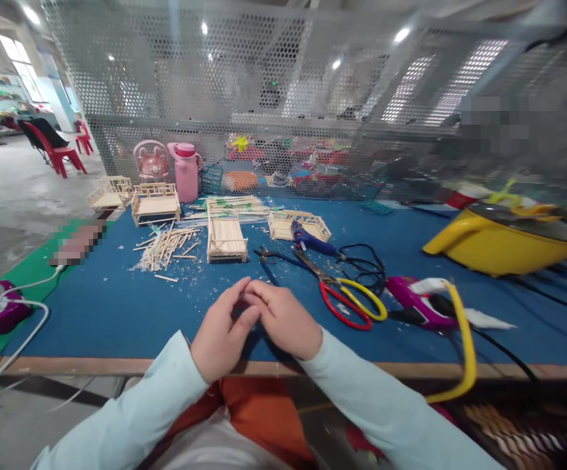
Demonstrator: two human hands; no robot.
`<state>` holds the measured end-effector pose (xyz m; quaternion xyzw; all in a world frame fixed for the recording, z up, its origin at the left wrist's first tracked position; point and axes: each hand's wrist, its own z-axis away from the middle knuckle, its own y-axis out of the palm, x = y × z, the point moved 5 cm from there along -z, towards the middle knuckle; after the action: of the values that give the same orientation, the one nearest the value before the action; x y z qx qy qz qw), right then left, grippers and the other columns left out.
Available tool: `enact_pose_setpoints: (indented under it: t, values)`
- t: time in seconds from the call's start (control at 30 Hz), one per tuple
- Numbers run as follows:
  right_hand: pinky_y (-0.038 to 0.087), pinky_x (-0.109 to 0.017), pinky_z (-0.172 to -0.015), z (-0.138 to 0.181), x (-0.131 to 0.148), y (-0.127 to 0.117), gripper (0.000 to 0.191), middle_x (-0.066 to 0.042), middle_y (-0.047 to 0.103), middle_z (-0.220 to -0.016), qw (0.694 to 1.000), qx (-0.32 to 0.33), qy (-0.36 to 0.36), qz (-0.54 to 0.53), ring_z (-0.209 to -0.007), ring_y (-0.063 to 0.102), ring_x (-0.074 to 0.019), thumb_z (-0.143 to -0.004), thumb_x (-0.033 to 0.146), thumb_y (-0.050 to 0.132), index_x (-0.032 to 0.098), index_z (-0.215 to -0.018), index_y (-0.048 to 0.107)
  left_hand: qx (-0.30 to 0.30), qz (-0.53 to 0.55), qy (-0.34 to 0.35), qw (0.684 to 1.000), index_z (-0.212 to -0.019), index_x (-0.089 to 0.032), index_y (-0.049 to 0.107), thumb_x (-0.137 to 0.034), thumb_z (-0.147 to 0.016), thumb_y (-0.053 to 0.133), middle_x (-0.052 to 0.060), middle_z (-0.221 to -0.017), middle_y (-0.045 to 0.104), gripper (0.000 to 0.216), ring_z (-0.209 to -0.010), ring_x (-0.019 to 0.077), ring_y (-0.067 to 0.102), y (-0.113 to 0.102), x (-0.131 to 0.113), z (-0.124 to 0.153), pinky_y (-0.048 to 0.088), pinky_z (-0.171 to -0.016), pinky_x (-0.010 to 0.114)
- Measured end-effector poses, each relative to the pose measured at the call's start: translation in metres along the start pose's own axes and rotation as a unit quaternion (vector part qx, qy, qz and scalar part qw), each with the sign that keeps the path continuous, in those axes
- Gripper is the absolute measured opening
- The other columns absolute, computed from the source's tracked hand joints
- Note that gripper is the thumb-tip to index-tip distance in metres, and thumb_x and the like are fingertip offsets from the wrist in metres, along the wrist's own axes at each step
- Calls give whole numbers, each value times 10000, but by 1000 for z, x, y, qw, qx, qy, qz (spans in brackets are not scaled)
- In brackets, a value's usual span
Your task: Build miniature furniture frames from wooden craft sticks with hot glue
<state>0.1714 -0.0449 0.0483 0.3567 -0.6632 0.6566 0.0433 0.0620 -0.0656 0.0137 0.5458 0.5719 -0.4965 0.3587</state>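
My left hand (224,333) and my right hand (286,318) meet at the fingertips over the front of the blue table mat (131,313). Their fingers are stretched loosely forward and overlap, and a gap shows beside the left thumb. I see nothing held in either one; the undersides are hidden. Just beyond them lie dark-handled pliers (268,261). Scissors (344,294) with one red and one yellow handle rest to the right of my right hand. A small model bed of wooden sticks (227,238) stands straight ahead, and a blue glue gun (312,240) lies behind the scissors.
Loose sticks (168,248) and more stick models (156,203) lie at the back left, near a pink bottle (186,176). At right are a purple-and-white tool (423,303) and a yellow pan (503,241). A perforated metal screen (263,85) closes off the back.
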Motion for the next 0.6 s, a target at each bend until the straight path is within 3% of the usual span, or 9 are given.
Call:
enact_pose_setpoints:
  t: [0.07, 0.13, 0.17, 0.23, 0.3, 0.37, 0.47, 0.53, 0.6]
  values:
    - [444, -265, -673, 5, 9, 6, 213, -43, 690, -860, 986, 63, -41, -150, -722, 604, -148, -834, 166, 397, 187, -872, 605, 15, -80, 29, 996, -1189, -168, 585, -232, -812, 576, 116, -1155, 659, 383, -1025, 228, 627, -3, -1, -5, 486, -906, 372]
    - [460, -276, -689, 9, 4, 2, 241, -45, 692, -919, 977, 93, -41, -187, -742, 611, -152, -794, 166, 447, 183, -958, 622, 22, -174, 54, 983, -1027, -183, 682, -200, -817, 567, 95, -990, 723, 240, -893, 227, 672, -14, 2, -8, 518, -815, 349]
    - [460, -289, -714, 12, -5, -5, 240, -53, 689, -941, 984, 79, -27, -159, -774, 616, -164, -789, 182, 470, 180, -970, 627, 23, -217, 69, 973, -946, -190, 708, -195, -822, 560, 86, -912, 737, 194, -821, 222, 684, -21, 4, -8, 527, -758, 332]
    - [438, -329, -772, 18, -32, -30, 170, -84, 676, -942, 999, -16, 37, -5, -847, 609, -205, -801, 225, 493, 172, -882, 633, 17, -292, 100, 951, -872, -195, 722, -204, -829, 555, 82, -827, 742, 173, -732, 214, 687, -39, 6, -8, 526, -684, 307]
    - [422, -362, -745, 30, -66, -57, 169, -124, 656, -872, 967, -94, 147, 187, -838, 601, -253, -830, 259, 466, 162, -798, 600, -1, -373, 112, 921, -872, -195, 719, -212, -842, 535, 89, -839, 740, 187, -742, 225, 687, -55, 4, -9, 518, -683, 314]
    - [416, -349, -682, 43, -98, -72, 163, -148, 646, -855, 923, -79, 238, 292, -809, 611, -274, -833, 273, 472, 149, -829, 578, 2, -461, 89, 883, -848, -193, 715, -221, -853, 511, 91, -826, 733, 205, -740, 239, 680, -62, 0, -13, 507, -673, 326]
    - [415, -309, -642, 54, -125, -77, 196, -149, 659, -953, 913, -43, 269, 303, -834, 634, -266, -832, 294, 494, 141, -937, 558, 82, -521, 80, 846, -825, -190, 701, -326, -887, 463, 77, -801, 706, 281, -764, 236, 666, -41, -13, -26, 502, -660, 315]
    - [416, -290, -646, 55, -130, -75, 239, -141, 663, -1014, 918, -39, 265, 293, -867, 645, -259, -833, 280, 494, 145, -1025, 541, 163, -514, 145, 830, -950, -208, 683, -283, -903, 437, 65, -918, 690, 262, -819, 206, 660, -7, -22, -39, 504, -689, 286]
    - [418, -282, -660, 54, -129, -74, 274, -133, 664, -1041, 920, -39, 261, 290, -883, 651, -252, -842, 261, 478, 152, -1090, 520, 246, -509, 229, 792, -1141, -234, 612, -155, -896, 414, 76, -1135, 636, 325, -951, 193, 636, 30, -23, -52, 502, -743, 267]
